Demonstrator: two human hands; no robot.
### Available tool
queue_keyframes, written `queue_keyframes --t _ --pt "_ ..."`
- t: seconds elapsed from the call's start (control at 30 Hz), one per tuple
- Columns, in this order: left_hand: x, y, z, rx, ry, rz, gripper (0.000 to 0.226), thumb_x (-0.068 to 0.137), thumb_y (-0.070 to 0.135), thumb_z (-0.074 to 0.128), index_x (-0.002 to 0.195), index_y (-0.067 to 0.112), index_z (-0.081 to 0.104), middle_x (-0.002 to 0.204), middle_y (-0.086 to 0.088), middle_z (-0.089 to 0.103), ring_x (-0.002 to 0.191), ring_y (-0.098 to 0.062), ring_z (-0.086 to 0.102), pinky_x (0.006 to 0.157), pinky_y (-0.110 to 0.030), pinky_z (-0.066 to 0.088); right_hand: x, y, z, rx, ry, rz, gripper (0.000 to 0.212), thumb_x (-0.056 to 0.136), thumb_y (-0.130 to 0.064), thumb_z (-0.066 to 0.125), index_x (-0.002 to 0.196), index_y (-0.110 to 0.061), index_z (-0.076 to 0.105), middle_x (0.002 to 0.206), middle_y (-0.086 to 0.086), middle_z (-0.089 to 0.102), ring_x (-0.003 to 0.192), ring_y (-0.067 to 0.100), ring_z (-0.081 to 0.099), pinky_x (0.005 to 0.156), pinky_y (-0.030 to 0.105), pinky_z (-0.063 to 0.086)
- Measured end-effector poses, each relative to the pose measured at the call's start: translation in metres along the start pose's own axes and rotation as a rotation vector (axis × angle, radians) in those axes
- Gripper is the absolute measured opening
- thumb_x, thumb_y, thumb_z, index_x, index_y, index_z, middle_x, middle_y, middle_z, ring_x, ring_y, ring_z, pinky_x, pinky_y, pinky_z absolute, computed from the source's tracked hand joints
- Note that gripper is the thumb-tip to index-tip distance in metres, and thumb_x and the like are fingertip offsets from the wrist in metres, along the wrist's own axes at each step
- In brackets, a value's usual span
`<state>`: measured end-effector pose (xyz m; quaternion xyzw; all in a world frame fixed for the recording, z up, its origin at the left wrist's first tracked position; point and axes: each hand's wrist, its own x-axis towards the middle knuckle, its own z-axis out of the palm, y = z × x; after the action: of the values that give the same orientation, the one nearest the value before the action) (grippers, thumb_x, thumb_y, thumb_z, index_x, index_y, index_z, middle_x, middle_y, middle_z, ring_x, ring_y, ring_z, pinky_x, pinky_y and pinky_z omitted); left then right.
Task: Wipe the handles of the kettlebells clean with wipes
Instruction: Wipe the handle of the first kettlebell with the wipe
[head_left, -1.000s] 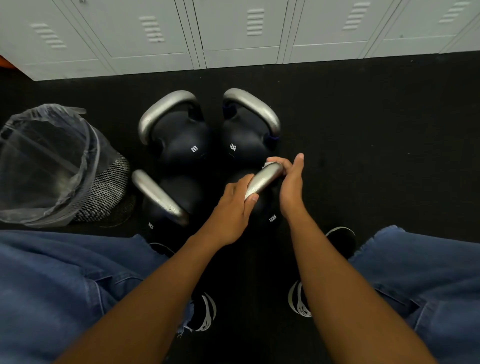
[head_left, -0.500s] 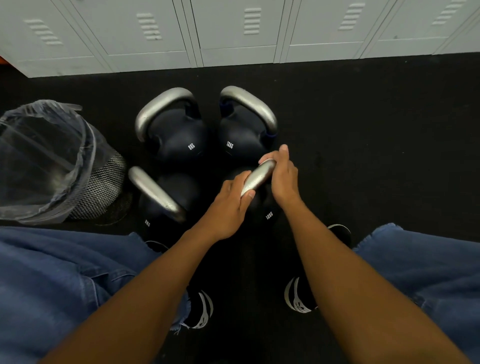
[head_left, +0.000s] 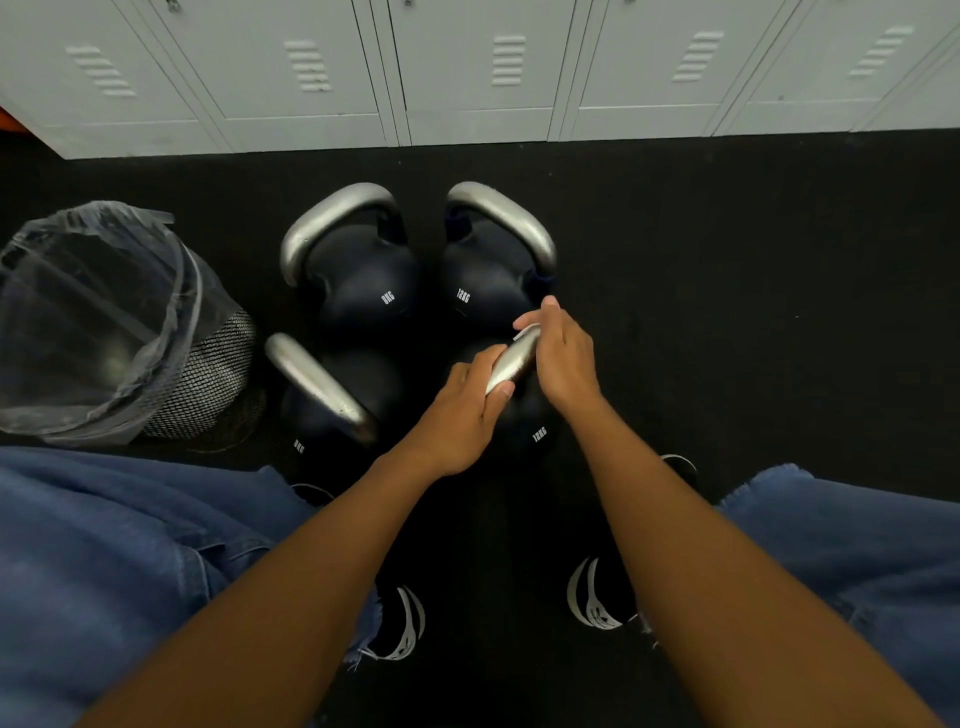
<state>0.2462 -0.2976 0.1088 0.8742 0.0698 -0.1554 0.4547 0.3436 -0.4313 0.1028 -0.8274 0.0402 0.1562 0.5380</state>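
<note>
While both hands (head_left: 558, 358) grip it | handle (head_left: 511, 361) slants near-left to far-right

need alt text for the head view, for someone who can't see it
Both hands work one kettlebell handle: the left hand grips its near end, the right hand presses a white wipe to its far end. Three more kettlebells, a lined bin and lockers surround it.

You see four dark matt kettlebell bodies (head_left: 363, 280) with brushed silver metal handles (head_left: 511, 358), faintly mottled and softly shiny. The black floor (head_left: 727, 286) looks rough and speckled, like rubber. The black wire-mesh bin (head_left: 208, 374) carries a thin, glossy clear plastic liner (head_left: 88, 312). Grey lockers (head_left: 478, 67) look like smooth painted metal; your trousers (head_left: 104, 561) are blue denim cloth.
</note>
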Motion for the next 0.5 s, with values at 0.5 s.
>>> queue_keyframes --t 0.5 --pt "0.000 -0.002 0.000 -0.038 -0.004 0.033 0.048 0.109 0.044 0.037 0.154 0.041 0.022 0.138 -0.002 0.044 0.119 -0.017 0.049 0.101 -0.033 0.039 -0.024 0.009 -0.007 -0.237 -0.032 -0.306 0.035 0.113 -0.030 0.029 0.128 -0.021 0.058 0.125 -0.013 0.052 0.115 -0.007 0.042 0.104 0.021 0.035"
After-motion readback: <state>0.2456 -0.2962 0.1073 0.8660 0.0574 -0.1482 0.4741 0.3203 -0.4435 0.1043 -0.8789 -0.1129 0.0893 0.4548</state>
